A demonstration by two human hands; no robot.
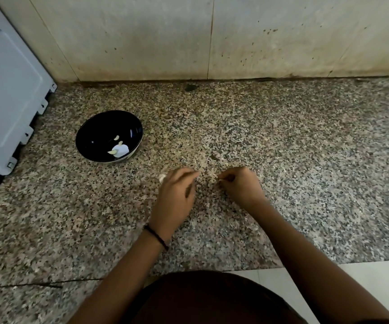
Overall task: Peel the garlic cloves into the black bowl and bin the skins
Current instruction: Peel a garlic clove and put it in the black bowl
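Left hand (174, 192) curls round pale garlic (162, 177), right of the black bowl (88, 127); right hand (240, 184) curled, hold unclear. Best peeled fully before dropping in.

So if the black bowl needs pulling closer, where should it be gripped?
Probably the near-right rim of the black bowl, approached from the right, where the left hand is. It stands upright and open, and the white appliance stands close on its left. Pinch with fingers just inside the rim, above the peeled cloves.
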